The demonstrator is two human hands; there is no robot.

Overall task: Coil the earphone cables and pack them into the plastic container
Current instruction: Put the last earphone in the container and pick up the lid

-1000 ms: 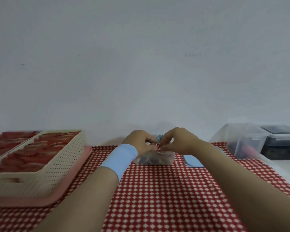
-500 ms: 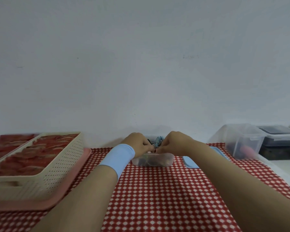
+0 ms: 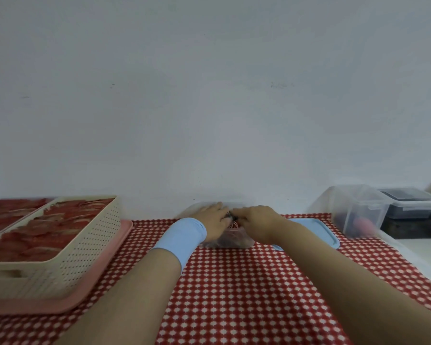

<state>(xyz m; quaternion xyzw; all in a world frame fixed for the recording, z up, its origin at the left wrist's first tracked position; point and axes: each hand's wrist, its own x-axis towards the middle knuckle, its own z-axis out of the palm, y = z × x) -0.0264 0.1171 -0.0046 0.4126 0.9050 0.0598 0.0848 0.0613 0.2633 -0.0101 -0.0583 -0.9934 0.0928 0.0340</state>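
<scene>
Descent of both hands onto the plastic container (image 3: 230, 241), which sits on the checked cloth (image 3: 234, 295) close to the wall. A second ago the fingertips met in a raised pinch above the container, with a teal coil showing between them. Now the hands lie low over its top and the teal coil is out of sight.

The left hand (image 3: 213, 224), at 9 o'clock of the container, has its fingers stretched flat across the rim. The right hand (image 3: 258, 221), at 3 o'clock, reaches in to meet them; whether its fingers pinch or merely press cannot be told. A dark scrap of earphone cable (image 3: 230, 217) shows where the fingertips meet, with reddish strands just below.

Judged from this, a coil is being seated in the container rather than wound. The blue lid (image 3: 319, 231) lies off at 3 o'clock, so closing remains.

Hidden: the container's mouth and how full it is. The cream basket (image 3: 67, 245) at 9 o'clock is cut by the frame edge, and its red contents are blurred.
</scene>
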